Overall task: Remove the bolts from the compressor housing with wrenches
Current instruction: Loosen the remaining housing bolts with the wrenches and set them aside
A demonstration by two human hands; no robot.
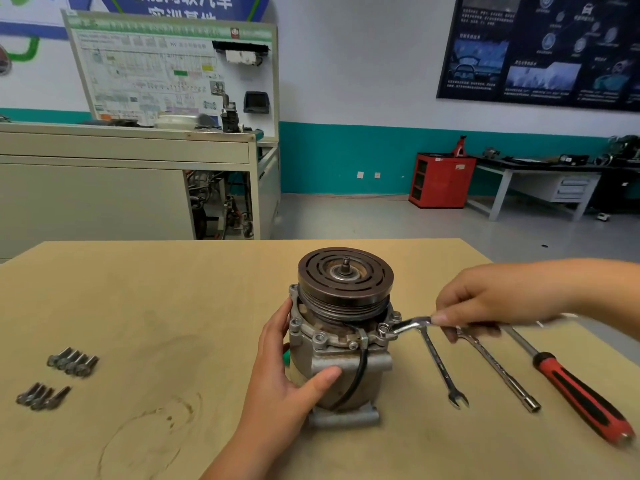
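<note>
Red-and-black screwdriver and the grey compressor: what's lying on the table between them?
Two loose silver tools: an open-ended wrench and a long socket driver, in the head view.

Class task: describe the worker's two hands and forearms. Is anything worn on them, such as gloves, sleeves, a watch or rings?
The left hand and the right hand are both bare: no gloves and no rings that show. The left forearm and the right forearm are uncovered up to the picture's edge, with no sleeve, watch or wristband in view.
</note>
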